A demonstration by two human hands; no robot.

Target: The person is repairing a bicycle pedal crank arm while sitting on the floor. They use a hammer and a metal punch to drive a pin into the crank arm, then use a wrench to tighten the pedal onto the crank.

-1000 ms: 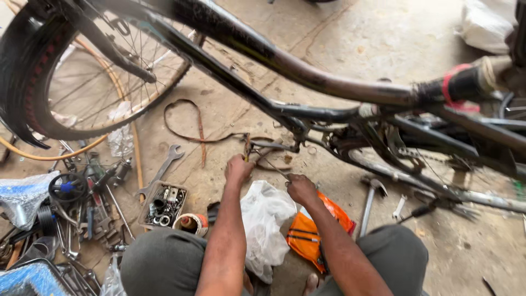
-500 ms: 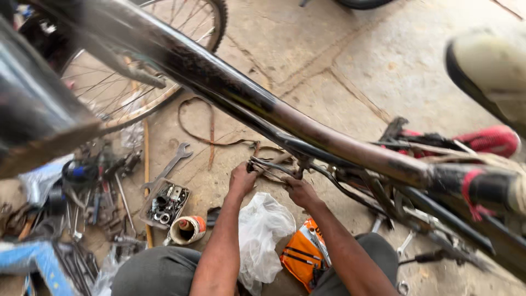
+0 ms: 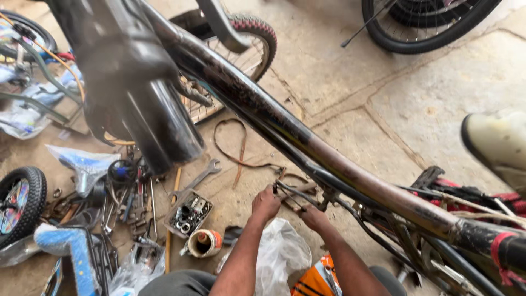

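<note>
A dark bicycle frame (image 3: 307, 148) runs across the view from upper left to lower right, its thick tube close to the camera. Under it my left hand (image 3: 265, 204) is closed around a thin metal part (image 3: 290, 192) near the frame's lower tubes. My right hand (image 3: 314, 217) grips the same cluster of thin rods just to the right. What exactly the fingers hold is partly hidden by the frame. A white plastic bag (image 3: 279, 252) lies between my forearms, with an orange cloth (image 3: 312, 279) beside it.
A spanner (image 3: 198, 180), a small tray of nuts and bearings (image 3: 189, 212), a grease tin (image 3: 203, 242) and several loose tools (image 3: 123, 203) lie on the concrete floor at left. A small wheel (image 3: 19, 203) sits far left; another tyre (image 3: 416, 22) is at top right.
The view has swung closer over the frame, so the tube now fills more of the picture. Both hands stay on the same spot under the frame.
</note>
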